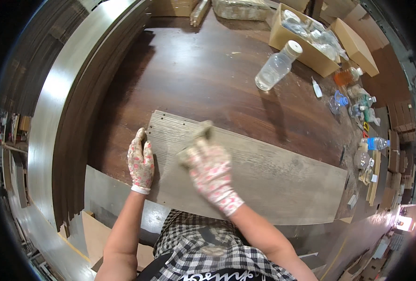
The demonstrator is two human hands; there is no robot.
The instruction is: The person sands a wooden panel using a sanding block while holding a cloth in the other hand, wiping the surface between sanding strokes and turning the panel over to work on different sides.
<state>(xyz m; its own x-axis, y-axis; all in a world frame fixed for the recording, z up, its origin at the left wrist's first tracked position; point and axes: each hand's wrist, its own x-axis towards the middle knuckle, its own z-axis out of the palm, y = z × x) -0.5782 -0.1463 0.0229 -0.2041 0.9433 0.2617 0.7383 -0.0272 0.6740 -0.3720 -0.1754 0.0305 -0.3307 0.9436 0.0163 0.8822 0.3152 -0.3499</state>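
Observation:
A grey wood-grain board [273, 173] with small dark holes near its left end lies across the near side of the brown table. My left hand [141, 161], in a white glove with pink spots, rests against the board's left edge, fingers stretched out and pointing away from me. Over the left part of the board, my right hand [210, 166], gloved the same way, is closed on a dirty greenish-grey cloth [205, 131] pressed to the surface. Motion blurs that hand and the cloth a little. Past the board stands a clear bottle [278, 65] with a white cap, partly filled with clear liquid.
A tall stack of long boards [77, 107] lines the table's left side. At the far right, a cardboard box [306, 40] holds plastic items. Along the right edge are a small white squeeze bottle [316, 88], an orange-liquid bottle [348, 76] and a water bottle [376, 143].

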